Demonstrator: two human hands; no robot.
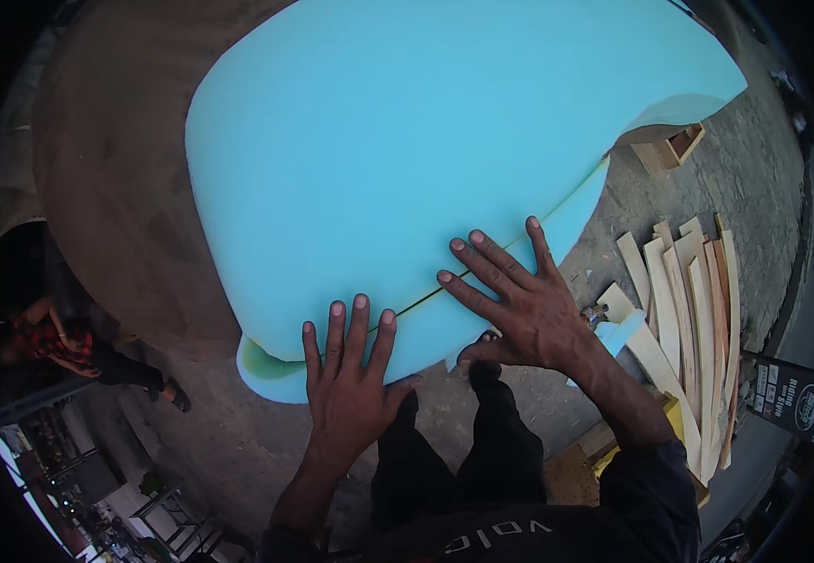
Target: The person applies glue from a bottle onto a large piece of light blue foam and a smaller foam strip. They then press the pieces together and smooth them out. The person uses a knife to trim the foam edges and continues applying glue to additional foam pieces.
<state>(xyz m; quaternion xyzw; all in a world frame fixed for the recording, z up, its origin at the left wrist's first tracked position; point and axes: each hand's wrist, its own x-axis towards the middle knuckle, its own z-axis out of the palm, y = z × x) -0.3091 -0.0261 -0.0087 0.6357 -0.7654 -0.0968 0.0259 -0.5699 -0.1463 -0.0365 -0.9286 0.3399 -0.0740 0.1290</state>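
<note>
A large light-blue foam sheet lies before me, rounded at its left end. Along its near edge runs a separate foam strip, with a narrow dark gap and a yellowish line between the two. At the left end of that strip a greenish-yellow patch shows. My left hand rests flat, its spread fingers reaching over the seam onto the sheet. Farther right, my right hand also lies across the seam, fingers apart and thumb near the strip's outer edge. Neither hand grasps anything.
A broad brown surface extends beneath the foam's left side. Several thin wooden strips lie on the concrete ground at right, near foam offcuts and a wooden box. A person is at far left. A dark sign bears writing.
</note>
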